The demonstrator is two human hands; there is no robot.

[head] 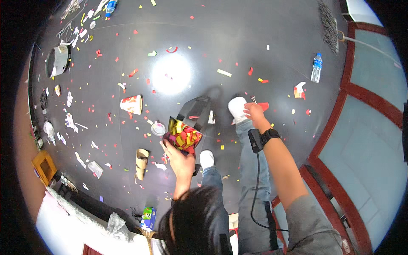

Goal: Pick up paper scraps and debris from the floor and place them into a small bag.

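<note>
My left hand (180,159) grips a dark, open-topped container (187,149) heaped with red and yellow paper strips (183,135). Just beyond it is a dark, partly see-through object (195,110), perhaps a dustpan or part of the same container. My right hand (255,114), with a black watch on the wrist, reaches down beside a white shoe (237,107). A red piece (264,106) and a small striped piece (253,98) show at its fingers. Whether the fingers hold either cannot be told. A white scrap (211,117) lies between the dark object and the shoe.
Confetti dots the dark floor (197,41). To the left lie a red-and-white paper bucket (131,104), a clear lid (158,128) and a torn cardboard tube (141,162). A plastic bottle (316,68), a red-and-white packet (299,90) and a grey mop (330,28) are at the right.
</note>
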